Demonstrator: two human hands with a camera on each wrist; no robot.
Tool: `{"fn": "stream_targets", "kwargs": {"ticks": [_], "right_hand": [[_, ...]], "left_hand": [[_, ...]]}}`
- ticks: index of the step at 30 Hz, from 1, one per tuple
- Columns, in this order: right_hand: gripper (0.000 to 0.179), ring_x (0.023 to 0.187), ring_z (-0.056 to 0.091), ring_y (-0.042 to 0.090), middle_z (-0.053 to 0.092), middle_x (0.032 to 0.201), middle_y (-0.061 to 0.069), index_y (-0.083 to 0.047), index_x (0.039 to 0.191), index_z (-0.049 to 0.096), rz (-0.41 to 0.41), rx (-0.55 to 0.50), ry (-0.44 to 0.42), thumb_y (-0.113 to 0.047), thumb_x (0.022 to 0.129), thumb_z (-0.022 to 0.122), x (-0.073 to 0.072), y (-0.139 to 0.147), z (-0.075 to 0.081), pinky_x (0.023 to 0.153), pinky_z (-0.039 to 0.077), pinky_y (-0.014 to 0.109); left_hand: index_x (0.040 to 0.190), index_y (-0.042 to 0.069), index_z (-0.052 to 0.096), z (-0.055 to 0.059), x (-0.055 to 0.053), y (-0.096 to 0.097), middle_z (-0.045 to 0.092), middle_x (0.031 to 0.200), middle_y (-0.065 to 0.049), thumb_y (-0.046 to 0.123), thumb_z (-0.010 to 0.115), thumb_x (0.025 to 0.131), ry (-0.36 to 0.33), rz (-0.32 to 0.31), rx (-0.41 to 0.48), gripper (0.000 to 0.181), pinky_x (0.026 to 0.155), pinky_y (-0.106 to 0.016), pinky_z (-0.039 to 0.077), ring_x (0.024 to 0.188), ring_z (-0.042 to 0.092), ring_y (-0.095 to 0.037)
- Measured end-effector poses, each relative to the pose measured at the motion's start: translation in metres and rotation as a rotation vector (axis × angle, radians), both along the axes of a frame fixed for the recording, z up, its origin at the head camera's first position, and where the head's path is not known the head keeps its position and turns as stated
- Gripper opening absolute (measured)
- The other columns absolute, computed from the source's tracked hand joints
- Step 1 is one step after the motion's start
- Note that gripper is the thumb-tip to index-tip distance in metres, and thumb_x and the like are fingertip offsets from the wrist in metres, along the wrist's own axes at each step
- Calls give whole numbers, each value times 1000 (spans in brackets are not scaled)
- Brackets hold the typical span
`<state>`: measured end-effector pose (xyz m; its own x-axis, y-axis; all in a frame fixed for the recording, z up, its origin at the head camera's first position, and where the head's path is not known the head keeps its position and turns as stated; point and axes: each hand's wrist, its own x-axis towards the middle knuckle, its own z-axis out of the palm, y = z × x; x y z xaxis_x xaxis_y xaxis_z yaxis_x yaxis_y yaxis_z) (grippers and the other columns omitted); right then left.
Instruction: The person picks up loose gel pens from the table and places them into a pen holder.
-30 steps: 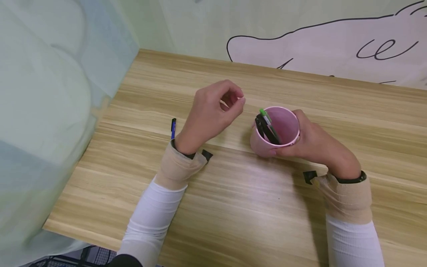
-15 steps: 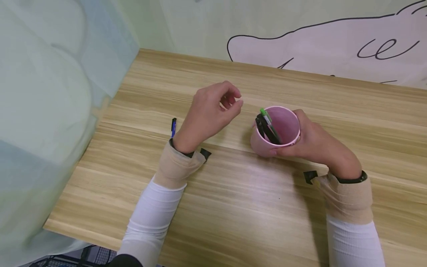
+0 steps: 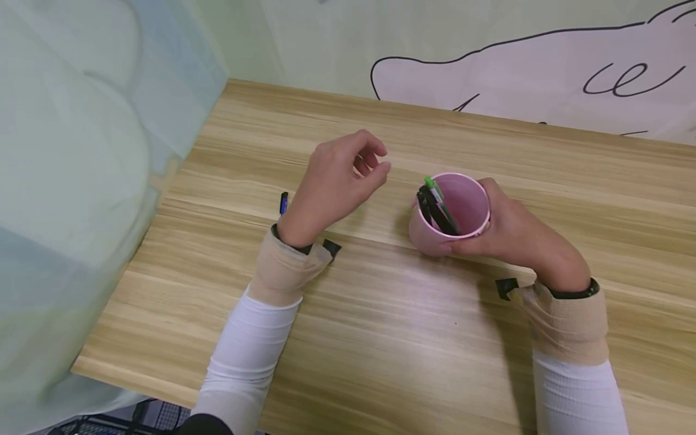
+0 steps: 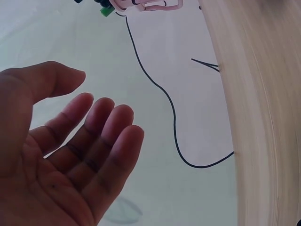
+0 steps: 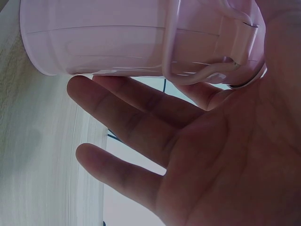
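A small pink bucket (image 3: 428, 237) with a wire handle (image 5: 170, 42) stands on the table at the centre right of the head view. Several pens (image 3: 438, 208), black ones and one with a green clip end, lean inside its left wall. My right hand (image 3: 519, 232) holds the bucket from the right, thumb at the near side and fingers around the far side. To the left, my left hand (image 3: 342, 181) hovers above the table with relaxed, loosely curled fingers and nothing in them. A blue pen (image 3: 284, 203) with a black cap lies beside the left wrist, which partly hides it.
The wooden table (image 3: 380, 362) ends at a wall (image 3: 315, 48) with a line drawing along the back. A pale curtain-like cloth (image 3: 70, 181) hangs along the left side. Dark mesh furniture (image 3: 157, 417) shows below the front left edge.
My left hand has drifted slightly left, away from the bucket, covering more of the blue pen, and its thumb and fingertips have parted a little. My right hand and the bucket stay put.
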<state>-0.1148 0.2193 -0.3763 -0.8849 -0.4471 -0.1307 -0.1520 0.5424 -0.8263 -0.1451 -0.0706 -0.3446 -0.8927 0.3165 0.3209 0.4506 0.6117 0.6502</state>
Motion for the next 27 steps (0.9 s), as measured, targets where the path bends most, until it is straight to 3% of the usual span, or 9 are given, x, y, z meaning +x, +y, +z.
{"fn": "stream_targets", "kwargs": {"ticks": [10, 15, 19, 27], "right_hand": [[91, 115, 57, 26, 58, 130, 13, -4, 137, 40, 10, -11, 1, -13, 66, 96, 0, 1, 0, 96, 45, 39], [93, 116, 57, 26, 57, 131, 11, -4, 138, 39, 10, -6, 3, -17, 66, 97, 0, 0, 0, 97, 45, 42], [96, 116, 57, 26, 57, 131, 11, -5, 140, 40, 2, 1, 9, -20, 66, 97, -1, 0, -1, 99, 43, 46], [93, 114, 58, 24, 59, 129, 9, -6, 137, 42, -4, 11, 18, -21, 64, 98, -1, 1, -2, 97, 44, 40]], "left_hand": [[103, 9, 69, 1, 0, -3, 67, 86, 3, 20, 70, 92, -17, 13, -9, 15, 73, -24, 50, 77, 61, -7], [104, 8, 69, 1, -1, -4, 68, 86, 1, 20, 69, 93, -30, 16, -29, 17, 74, -25, 50, 77, 62, -9], [105, 8, 69, 1, -1, -5, 68, 87, 1, 22, 69, 93, -54, 28, -49, 18, 74, -26, 49, 77, 62, -10], [107, 11, 68, 1, -2, -6, 67, 90, 1, 25, 70, 93, -118, 67, -86, 21, 75, -29, 49, 80, 62, -13]]}}
